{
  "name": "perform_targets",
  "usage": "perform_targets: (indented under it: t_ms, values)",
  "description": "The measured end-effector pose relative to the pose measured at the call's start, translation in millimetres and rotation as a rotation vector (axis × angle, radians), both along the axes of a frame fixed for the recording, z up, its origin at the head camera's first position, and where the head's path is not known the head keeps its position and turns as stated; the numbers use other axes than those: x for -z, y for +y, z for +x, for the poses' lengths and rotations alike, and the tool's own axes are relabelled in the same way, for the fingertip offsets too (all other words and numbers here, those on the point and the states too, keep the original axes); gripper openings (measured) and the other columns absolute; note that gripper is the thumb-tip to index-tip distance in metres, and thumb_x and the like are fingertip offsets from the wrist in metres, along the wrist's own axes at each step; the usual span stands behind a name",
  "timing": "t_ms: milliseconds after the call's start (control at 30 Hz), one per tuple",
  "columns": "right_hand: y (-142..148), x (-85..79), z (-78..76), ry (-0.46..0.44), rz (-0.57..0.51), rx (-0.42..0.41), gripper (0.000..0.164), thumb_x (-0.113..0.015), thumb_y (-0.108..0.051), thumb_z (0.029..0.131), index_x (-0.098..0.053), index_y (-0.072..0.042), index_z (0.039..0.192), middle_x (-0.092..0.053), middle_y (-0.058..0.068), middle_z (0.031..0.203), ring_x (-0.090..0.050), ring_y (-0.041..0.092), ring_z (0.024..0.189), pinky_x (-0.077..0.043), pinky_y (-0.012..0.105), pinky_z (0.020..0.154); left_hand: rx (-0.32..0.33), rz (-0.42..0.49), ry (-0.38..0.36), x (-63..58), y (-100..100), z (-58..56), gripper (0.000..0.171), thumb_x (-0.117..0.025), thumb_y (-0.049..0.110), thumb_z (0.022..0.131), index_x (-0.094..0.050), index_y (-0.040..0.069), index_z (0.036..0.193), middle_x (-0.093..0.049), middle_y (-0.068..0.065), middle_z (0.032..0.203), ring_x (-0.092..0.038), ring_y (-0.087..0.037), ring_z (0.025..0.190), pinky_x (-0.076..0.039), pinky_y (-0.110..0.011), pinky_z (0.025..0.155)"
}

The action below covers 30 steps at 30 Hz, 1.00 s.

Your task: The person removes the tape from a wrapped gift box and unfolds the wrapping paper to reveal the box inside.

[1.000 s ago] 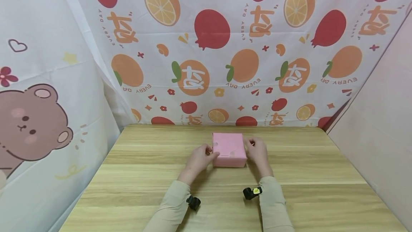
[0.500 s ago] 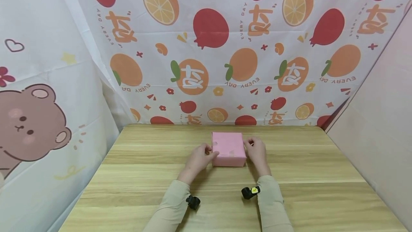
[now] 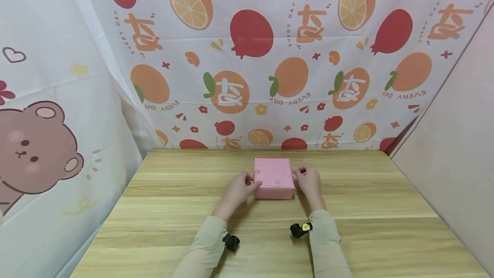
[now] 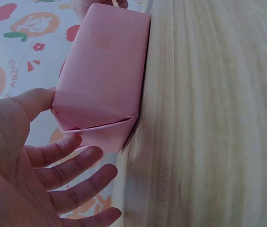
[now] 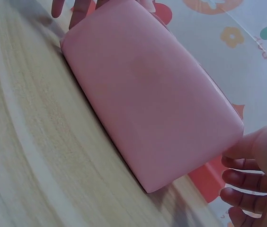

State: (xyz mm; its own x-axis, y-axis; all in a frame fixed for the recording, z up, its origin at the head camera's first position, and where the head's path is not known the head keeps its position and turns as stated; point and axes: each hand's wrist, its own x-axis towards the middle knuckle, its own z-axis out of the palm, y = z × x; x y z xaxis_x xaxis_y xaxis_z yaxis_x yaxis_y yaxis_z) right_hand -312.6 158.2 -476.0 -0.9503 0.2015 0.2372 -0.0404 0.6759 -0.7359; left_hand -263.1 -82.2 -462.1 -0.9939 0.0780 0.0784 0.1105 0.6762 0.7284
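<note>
- the pink box [image 3: 273, 171] sits flat on the wood-grain worktop [image 3: 185, 183], near its far edge and between the two hands.
- the left hand [image 3: 237, 190] is at the box's left end, fairly open, fingers spread; its thumb touches the upper near corner and its index finger touches a folded flap [image 4: 105, 133] at that end.
- the right hand [image 3: 308, 181] is at the right end, fingers loosely bent, thumb and index tips close together against the box's edge; whether they pinch anything i cannot tell.
- each light sleeve has a small dark camera by the cuff, the left camera [image 3: 231, 242] and the right camera [image 3: 298, 230].
- a fruit-print cloth [image 3: 251, 65] hangs behind; a bear-print cloth [image 3: 38, 149] hangs at the left.
</note>
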Motion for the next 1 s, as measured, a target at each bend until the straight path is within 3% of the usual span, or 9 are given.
perform_targets:
  t_ms: [300,567,800,1000]
  values:
    - [10,-2.6,1.0,0.019,0.015,0.052,0.012,-0.066,-0.015,0.086,-0.063,-0.005,0.080,-0.065,0.012,0.081,-0.058,0.025,0.075,-0.043,0.033,0.065,-0.005,0.008,-0.008,0.0,-1,-1.5,0.038,-0.067,0.046,0.089,-0.061,0.010,0.101,-0.064,-0.003,0.091,-0.056,-0.014,0.078,-0.046,-0.029,0.067]
    - [13,-4.6,-0.6,-0.004,-0.013,0.049,0.014,-0.062,-0.017,0.087,-0.064,-0.004,0.091,-0.066,0.012,0.087,-0.060,0.026,0.080,-0.046,0.035,0.070,-0.027,0.011,-0.027,-2.0,0,-2.7,0.056,-0.067,0.048,0.088,-0.055,0.007,0.125,-0.066,-0.012,0.110,-0.064,-0.025,0.100,-0.054,-0.043,0.084]
    - [10,-6.0,-0.5,-0.040,-0.055,0.033,0.018,-0.060,-0.019,0.090,-0.065,-0.005,0.100,-0.066,0.012,0.095,-0.061,0.026,0.087,-0.049,0.036,0.075,-0.038,-0.020,-0.022,-2.1,1,-3.7,0.071,-0.067,0.050,0.088,-0.045,0.007,0.140,-0.052,-0.019,0.138,-0.054,-0.035,0.126,-0.047,-0.052,0.101]
    - [8,-8.9,-0.1,-0.032,-0.084,0.014,0.020,-0.059,-0.020,0.093,-0.065,-0.004,0.103,-0.066,0.014,0.097,-0.061,0.027,0.090,-0.049,0.039,0.079,-0.021,-0.057,0.007,-2.1,1,-3.4,0.077,-0.067,0.050,0.088,-0.041,0.007,0.146,-0.044,-0.021,0.146,-0.045,-0.038,0.135,-0.041,-0.053,0.107]
